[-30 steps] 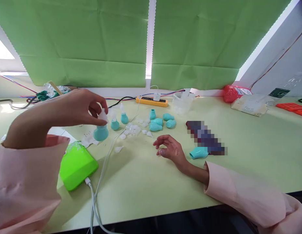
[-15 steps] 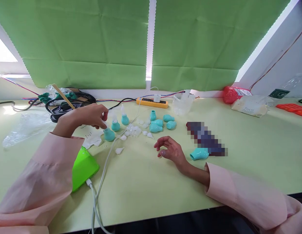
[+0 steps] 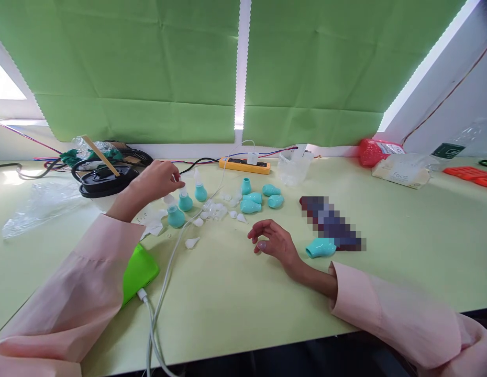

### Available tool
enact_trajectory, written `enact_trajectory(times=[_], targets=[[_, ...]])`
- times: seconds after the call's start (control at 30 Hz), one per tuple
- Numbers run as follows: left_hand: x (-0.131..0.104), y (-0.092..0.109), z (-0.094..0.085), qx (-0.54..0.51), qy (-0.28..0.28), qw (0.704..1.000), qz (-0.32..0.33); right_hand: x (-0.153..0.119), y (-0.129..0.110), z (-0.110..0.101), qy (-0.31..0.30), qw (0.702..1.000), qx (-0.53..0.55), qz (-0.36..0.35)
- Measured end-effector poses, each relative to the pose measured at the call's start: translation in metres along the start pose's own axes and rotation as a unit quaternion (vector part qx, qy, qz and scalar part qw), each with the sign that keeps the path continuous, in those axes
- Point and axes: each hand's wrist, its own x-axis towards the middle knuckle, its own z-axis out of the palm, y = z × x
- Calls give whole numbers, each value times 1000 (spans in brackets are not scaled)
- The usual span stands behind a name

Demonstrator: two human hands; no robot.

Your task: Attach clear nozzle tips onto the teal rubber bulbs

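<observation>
Three turquoise squeeze bulbs with clear or whitish nozzle tips stand upright left of the middle. My left hand (image 3: 157, 180) is closed, its thumb and fingertips pinching the nozzle tip of the middle bulb (image 3: 185, 202). Just in front of it is the nearest bulb (image 3: 176, 217), and behind to the right the farthest bulb (image 3: 200, 192). My right hand (image 3: 275, 243) rests on the table with loosely curled fingers apart, holding nothing. Several turquoise bulb bodies without tips, among them an upright one (image 3: 246, 186), lie beyond it. One more bulb body (image 3: 320, 247) lies beside my right wrist.
Small translucent pieces (image 3: 215, 211) lie mid-table. A white cable (image 3: 167, 277) runs past a green phone-like device (image 3: 143, 269). Behind stand a yellow power strip (image 3: 244, 166), a clear plastic cup (image 3: 294, 167) and a black-lidded container (image 3: 104, 180). A pixelated object (image 3: 330, 222) lies right.
My left hand has let go of the nearest bulb's tip and moved away and slightly right to the middle bulb's tip. My right hand has stayed in place.
</observation>
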Motion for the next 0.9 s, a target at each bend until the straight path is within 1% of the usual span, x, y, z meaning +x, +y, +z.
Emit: enact_trajectory(times=[0.07, 0.13, 0.3, 0.37, 0.47, 0.63, 0.9], targets=[[-2, -1, -1, -13, 11, 1000, -2, -2, -4, 1, -2, 1000, -1, 4], [-3, -2, -3, -36, 8, 999, -16, -3, -6, 2, -4, 1000, -4, 8], [-3, -4, -5, -81, -4, 996, -44, 1, 3, 0, 9, 1000, 0, 3], [-2, -3, -3, -67, -5, 997, -36, 2, 7, -1, 8, 1000, -1, 2], [0, 0, 0, -33, 10, 999, -18, 2, 8, -1, 6, 1000, -4, -3], [4, 0, 3, -49, 9, 998, -47, 2, 8, -2, 6, 1000, 0, -5], [6, -5, 6, -33, 10, 998, -45, 1, 5, -2, 2, 1000, -4, -6]])
